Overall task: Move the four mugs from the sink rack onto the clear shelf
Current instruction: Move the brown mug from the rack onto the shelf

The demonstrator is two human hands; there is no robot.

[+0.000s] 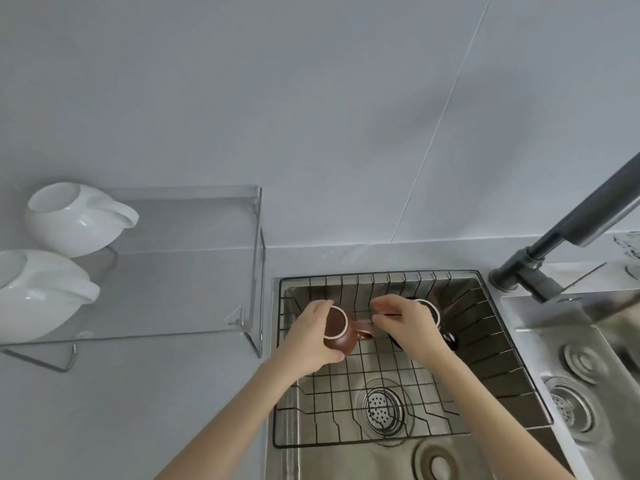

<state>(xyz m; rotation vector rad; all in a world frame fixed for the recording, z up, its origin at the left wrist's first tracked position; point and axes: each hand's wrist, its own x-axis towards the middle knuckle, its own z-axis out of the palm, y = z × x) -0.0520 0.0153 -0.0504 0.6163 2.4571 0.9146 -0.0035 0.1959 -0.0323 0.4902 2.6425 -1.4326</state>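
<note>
Head view: a brown mug (341, 332) lay inside the wire sink rack (398, 393), gripped by the left hand (313, 337). Right hand (405, 325) clasped a black mug (433, 320) there. Left of the rack, two white mugs (74, 220) occupied the clear shelf (180, 265).

Both hands reach into the wire rack (398, 403) that sits in the steel sink (346, 459). The left hand (311, 336) is wrapped around a brown mug (337, 329) with a white rim, its handle pointing right. The right hand (403, 323) is closed on a dark mug (434, 315), also white-rimmed, at the rack's far side. To the left, on the grey bench (138, 410), stands the clear shelf (194, 265), with two white jugs (74, 220) at its left end. A dark tap (571, 233) rises at the right.
</note>
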